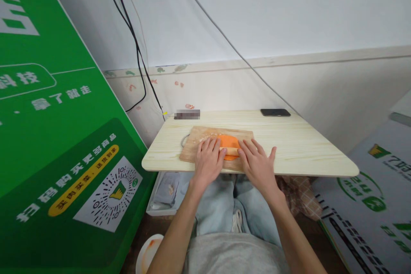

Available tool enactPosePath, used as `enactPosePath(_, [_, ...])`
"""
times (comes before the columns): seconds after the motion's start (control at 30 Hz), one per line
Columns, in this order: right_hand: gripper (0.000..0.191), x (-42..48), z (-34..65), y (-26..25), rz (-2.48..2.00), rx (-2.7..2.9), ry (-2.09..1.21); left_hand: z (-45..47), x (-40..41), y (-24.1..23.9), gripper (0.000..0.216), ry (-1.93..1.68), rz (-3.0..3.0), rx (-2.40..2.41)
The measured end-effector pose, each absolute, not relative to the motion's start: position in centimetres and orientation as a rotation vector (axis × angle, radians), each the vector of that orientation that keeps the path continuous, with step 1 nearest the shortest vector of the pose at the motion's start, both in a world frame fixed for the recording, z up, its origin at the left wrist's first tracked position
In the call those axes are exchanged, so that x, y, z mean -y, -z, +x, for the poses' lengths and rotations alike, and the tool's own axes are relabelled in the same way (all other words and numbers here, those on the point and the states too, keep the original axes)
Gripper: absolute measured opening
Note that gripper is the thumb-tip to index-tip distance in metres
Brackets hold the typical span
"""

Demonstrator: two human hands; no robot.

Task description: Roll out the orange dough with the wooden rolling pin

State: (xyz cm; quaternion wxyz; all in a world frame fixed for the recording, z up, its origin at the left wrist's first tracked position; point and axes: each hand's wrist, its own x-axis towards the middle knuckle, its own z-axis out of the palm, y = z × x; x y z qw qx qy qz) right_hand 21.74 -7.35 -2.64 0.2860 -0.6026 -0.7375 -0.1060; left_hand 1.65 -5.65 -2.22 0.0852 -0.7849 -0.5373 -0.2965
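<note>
A small wooden rolling pin [230,151] lies across a flattened sheet of orange dough [228,140] on a wooden cutting board [189,150]. On the pin's left end rests my left hand [208,158], open, its fingers stretched forward over the wood and its thumb along the pin. My right hand [257,162] lies over the other end, palm down, with its fingers spread and the little finger sticking out to the right. Both palms hide the pin's ends. Pale flour [210,135] dusts the board behind my left fingers.
The board sits near the front edge of a pale wooden table [308,154]. A black phone [275,112] and a blurred dark object [186,114] lie at the back. A green panel [80,137] stands left; a white plate [149,250] is below.
</note>
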Motion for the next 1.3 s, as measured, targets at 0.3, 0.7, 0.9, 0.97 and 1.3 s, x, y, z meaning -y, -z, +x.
enactPosePath(0.3, [0.052, 11.7, 21.1, 3.5, -1.62, 1.952, 0.31, 0.7, 8.9, 3.2, 0.047, 0.953, -2.362, 1.559])
enactPosePath(0.7, [0.05, 7.6, 21.6, 2.7, -1.631, 1.931, 0.255, 1.6, 5.5, 1.9, 0.044, 0.964, -2.388, 1.6])
enactPosePath(0.9, [0.053, 12.5, 21.3, 4.3, -1.577, 1.928, 0.302, 0.2, 9.2, 3.1, 0.047, 1.037, -2.405, 1.517])
enactPosePath(0.97, [0.054, 12.8, 21.3, 4.4, -1.585, 1.927, 0.315, 0.1, 9.3, 3.2, 0.048, 1.035, -2.418, 1.507])
enactPosePath(1.3, [0.05, 5.9, 21.4, 1.5, -1.673, 1.905, 0.193, 1.8, 3.8, 1.6, 0.049, 0.907, -2.418, 1.636])
